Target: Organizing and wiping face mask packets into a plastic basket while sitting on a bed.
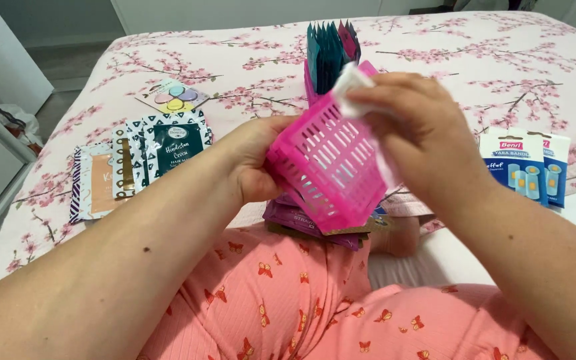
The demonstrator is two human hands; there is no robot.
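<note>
head: left hand (255, 167) grips pink slotted basket (328, 170) tilted over lap | right hand (411, 130) pinches white wipe (349, 83) on its rim | tip: steady basket, rub along slots | surface: floral bedsheet (475, 60), sachets (141, 163) left, blue packs (525, 167) right | room: white wall behind

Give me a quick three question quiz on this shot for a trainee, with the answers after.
1. True or false: the left hand holds the pink basket.
2. What does the right hand press on the basket? A white cloth, B sponge, C brush.
3. Which side of the bed holds the blue packs?

Key: 1 true; 2 A; 3 the right side.
</note>
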